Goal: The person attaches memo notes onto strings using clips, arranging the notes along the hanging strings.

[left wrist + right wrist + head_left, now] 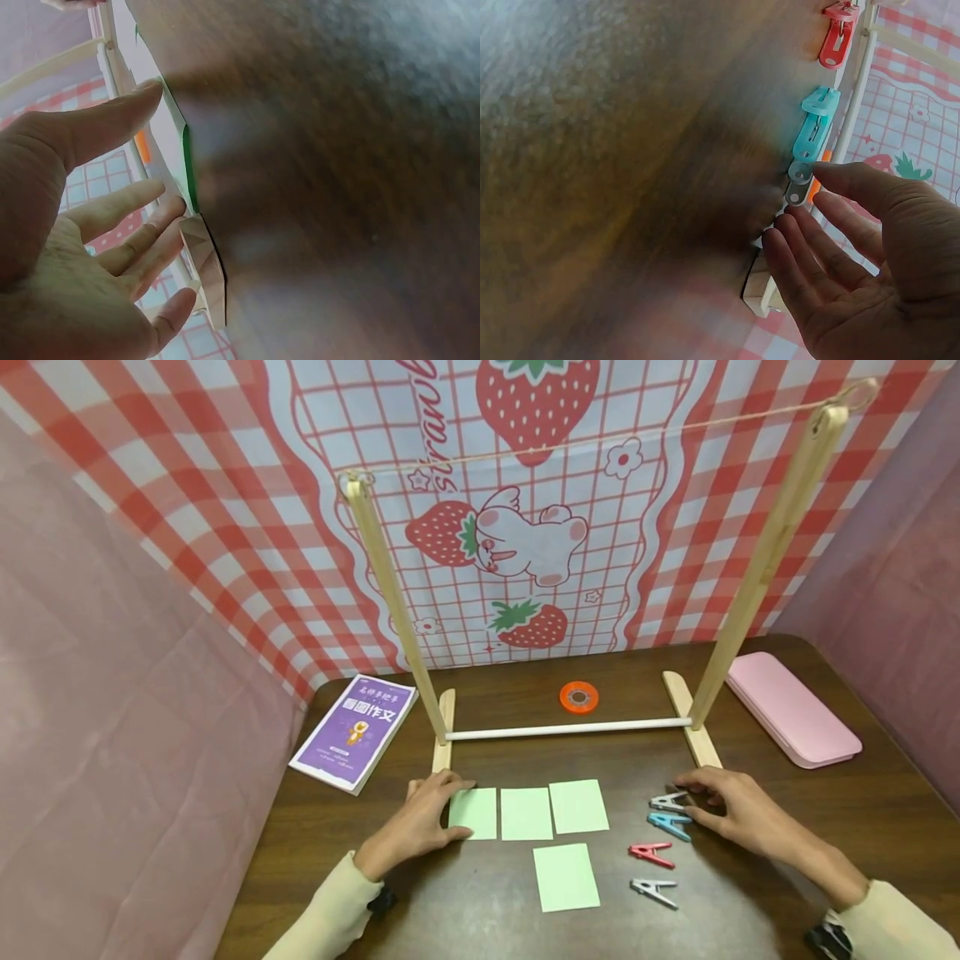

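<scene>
My left hand [423,814] rests at the left edge of a light green paper square [476,814], thumb and fingers spread at its corners. Beside that square lie a second green square [527,814] and a third green square [579,807]; a fourth green square [567,877] is nearer me. At the right, my right hand [738,810] has thumb and fingers around the handle end of a grey clothespin [667,802], with no firm pinch visible. Below it lie a blue clothespin [669,825], a red clothespin [652,854] and another grey clothespin [655,891].
Behind the squares stands a wooden frame with a left post [397,610], a right post [765,568], a white crossbar [562,729] and a string [600,441] across the top. A purple book [354,732], an orange disc [579,697] and a pink case [795,708] lie around it.
</scene>
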`<control>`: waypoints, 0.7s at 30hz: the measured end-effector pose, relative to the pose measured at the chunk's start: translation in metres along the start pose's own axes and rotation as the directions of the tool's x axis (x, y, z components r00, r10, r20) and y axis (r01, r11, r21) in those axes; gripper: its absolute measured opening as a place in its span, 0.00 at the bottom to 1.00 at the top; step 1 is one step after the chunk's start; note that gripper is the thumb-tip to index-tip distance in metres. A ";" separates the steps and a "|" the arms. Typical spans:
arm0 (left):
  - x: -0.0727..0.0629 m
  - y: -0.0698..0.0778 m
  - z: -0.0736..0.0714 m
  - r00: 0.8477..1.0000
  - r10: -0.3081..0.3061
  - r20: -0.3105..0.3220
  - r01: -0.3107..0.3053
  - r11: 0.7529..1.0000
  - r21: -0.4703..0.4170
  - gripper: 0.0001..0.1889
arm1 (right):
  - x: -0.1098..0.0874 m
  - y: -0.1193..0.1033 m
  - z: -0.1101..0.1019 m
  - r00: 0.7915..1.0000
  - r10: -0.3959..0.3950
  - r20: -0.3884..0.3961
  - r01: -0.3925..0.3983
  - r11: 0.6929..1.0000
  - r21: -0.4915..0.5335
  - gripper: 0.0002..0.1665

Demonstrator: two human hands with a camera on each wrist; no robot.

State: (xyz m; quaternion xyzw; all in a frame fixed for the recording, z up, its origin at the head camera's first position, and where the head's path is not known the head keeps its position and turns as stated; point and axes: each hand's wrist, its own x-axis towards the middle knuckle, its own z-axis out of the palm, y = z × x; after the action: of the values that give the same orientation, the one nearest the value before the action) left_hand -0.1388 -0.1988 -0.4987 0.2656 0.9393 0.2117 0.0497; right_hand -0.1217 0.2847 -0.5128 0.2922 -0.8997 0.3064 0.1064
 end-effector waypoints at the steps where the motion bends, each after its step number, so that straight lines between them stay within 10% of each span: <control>1: 0.000 0.000 0.000 1.000 0.001 0.007 -0.001 1.000 0.006 0.37 | 0.000 0.000 0.001 1.000 0.001 0.000 -0.001 1.000 0.000 0.23; 21: 0.004 0.001 0.003 1.000 -0.016 0.012 0.017 0.998 -0.059 0.29 | -0.004 0.001 0.002 1.000 0.000 -0.003 0.000 0.999 -0.041 0.23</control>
State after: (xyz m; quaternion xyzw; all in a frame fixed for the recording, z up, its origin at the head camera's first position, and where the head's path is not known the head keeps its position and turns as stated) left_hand -0.1407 -0.1948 -0.5005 0.2574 0.9344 0.2373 0.0649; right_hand -0.1197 0.2859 -0.5165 0.2894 -0.9056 0.2885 0.1136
